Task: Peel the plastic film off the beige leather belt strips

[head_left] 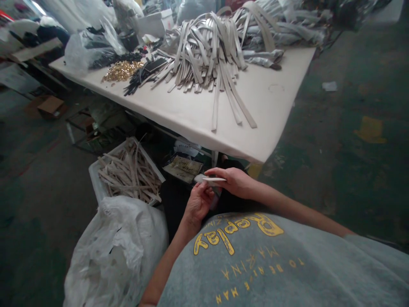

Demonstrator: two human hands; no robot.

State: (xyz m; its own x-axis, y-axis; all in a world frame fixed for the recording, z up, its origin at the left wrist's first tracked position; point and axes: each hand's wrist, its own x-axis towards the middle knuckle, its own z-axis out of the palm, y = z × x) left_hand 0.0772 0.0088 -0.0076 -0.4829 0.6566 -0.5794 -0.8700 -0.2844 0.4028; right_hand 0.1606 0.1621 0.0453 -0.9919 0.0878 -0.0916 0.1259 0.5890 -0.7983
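Straps [204,51] lie in a looping heap on the cream-covered table [271,111] ahead of me, several ends trailing toward its near corner. Below that corner, by the dark-clad lap [172,209], I see through the head camera how my left hand [198,202] and right hand [238,182] come together at a small pale piece [214,179]. My right hand pinches it, the index finger stretched out above and one end running into the curl of the palm. My left hand has its fingertips bunched at the other end; whether they clamp it or only touch it, I cannot tell from here. A whitish bit [200,178] shows just beside that end, too blurred for me to make out.

Left of my left hand I have a white bin [94,175] full of tangled strips [128,170], with a big white sack [128,256] nearer to me. On the table, left of the straps, I make out some dark strips [140,76], a pile of small gold-coloured pieces [121,71] and a clear plastic bag [79,49].
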